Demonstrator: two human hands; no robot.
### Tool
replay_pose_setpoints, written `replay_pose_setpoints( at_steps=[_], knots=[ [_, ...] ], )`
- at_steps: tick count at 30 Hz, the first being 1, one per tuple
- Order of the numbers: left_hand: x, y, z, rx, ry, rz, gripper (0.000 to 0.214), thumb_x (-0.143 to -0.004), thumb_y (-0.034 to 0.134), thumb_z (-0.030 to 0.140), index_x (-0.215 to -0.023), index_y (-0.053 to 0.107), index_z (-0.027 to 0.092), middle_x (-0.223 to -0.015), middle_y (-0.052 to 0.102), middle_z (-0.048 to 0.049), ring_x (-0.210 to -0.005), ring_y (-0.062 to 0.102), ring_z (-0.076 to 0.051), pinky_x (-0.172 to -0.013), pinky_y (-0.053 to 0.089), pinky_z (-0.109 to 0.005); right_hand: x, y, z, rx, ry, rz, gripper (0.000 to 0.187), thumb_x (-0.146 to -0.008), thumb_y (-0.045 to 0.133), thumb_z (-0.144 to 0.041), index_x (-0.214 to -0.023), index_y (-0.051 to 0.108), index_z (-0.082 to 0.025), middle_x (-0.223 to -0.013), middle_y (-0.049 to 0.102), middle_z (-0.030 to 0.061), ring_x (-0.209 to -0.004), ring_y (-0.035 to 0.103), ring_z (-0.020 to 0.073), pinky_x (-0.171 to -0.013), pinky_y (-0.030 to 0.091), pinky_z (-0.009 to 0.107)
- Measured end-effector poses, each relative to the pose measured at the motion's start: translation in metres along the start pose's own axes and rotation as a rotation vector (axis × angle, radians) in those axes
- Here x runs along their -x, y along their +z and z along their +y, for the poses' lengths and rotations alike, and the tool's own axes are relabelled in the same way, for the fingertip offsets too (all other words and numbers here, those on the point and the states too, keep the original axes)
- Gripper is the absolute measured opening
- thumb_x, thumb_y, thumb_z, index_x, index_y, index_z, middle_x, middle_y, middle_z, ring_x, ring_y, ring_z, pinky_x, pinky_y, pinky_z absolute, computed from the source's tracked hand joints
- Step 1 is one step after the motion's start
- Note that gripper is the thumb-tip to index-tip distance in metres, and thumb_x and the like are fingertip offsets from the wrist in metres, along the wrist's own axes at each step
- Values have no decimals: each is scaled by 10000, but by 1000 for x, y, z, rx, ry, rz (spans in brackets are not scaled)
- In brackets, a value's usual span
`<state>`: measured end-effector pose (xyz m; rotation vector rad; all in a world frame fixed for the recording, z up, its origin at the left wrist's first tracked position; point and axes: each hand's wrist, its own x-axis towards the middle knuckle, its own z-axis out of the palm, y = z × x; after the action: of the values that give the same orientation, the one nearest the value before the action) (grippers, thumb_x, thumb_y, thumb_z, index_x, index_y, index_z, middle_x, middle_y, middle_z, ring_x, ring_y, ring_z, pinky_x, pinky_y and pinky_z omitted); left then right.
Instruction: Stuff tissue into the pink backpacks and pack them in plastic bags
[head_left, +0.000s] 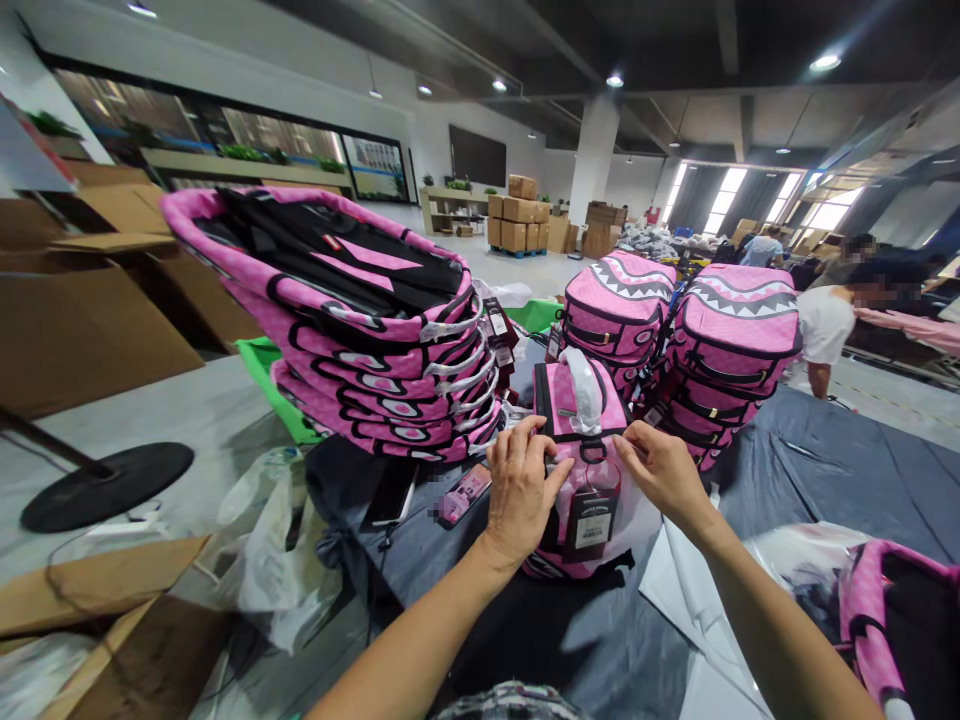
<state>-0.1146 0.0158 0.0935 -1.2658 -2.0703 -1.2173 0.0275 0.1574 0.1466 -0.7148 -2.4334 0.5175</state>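
Observation:
A small pink bag (555, 400) with black trim stands upright on the dark table cover in front of me. Pale wrapping covers its top handle (583, 388), and a black hang tag (591, 522) with a barcode label dangles from its front. My left hand (521, 495) is closed on the bag's left upper edge, fingers bent and thumb on the front. At the right upper corner, my right hand (664, 472) pinches the edge between thumb and fingers; its fingertips are partly hidden. Whitish translucent material (637, 525) shows beside the bag's right side.
Nested pink bags (375, 330) lean in a tall stack at left. Two stacks of pink bags (622, 310) stand behind. Phones (465, 495) lie left of the bag, white sheets (694, 600) to the right. Another open pink bag (870, 630) sits lower right. A person (825, 325) is beyond the table.

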Motion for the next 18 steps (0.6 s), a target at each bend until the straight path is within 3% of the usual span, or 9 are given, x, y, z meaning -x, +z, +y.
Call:
replay_pose_setpoints(
  at_steps=[4, 9, 12, 18],
  knots=[
    [0, -5, 6, -37, 64, -19, 144, -865, 731, 202, -824, 593, 209, -1205, 659, -89, -1083, 577, -275, -910, 423, -407, 0, -1, -2, 1, 9, -1, 374, -921, 452, -511, -694, 498, -217, -589, 500, -18, -524, 423, 124, -541, 305, 245],
    [7, -6, 7, 98, 59, -39, 51, -939, 643, 203, -921, 596, 206, -782, 669, 17, -726, 589, -173, -780, 425, -327, 0, 0, -3, 11, -4, 7, 371, -916, 453, -504, -683, 489, -218, -600, 534, -7, -548, 464, 131, -548, 298, 243],
    [5, -3, 4, 158, -42, 0, 216, -911, 669, 189, -1117, 604, 200, -773, 674, 32, -724, 598, -170, -755, 427, -307, 0, 0, -5, 38, 12, 7, 371, -918, 437, -504, -683, 482, -220, -615, 550, -2, -549, 457, 132, -556, 282, 245],
    [-29, 9, 5, 49, -114, -24, 246, -833, 622, 81, -1026, 690, 216, -785, 673, -8, -830, 611, -224, -784, 410, -350, -10, -7, -12, 202, 44, -41, 310, -871, 506, -426, -641, 487, -220, -570, 523, -17, -517, 430, 127, -548, 242, 252]
  ],
)
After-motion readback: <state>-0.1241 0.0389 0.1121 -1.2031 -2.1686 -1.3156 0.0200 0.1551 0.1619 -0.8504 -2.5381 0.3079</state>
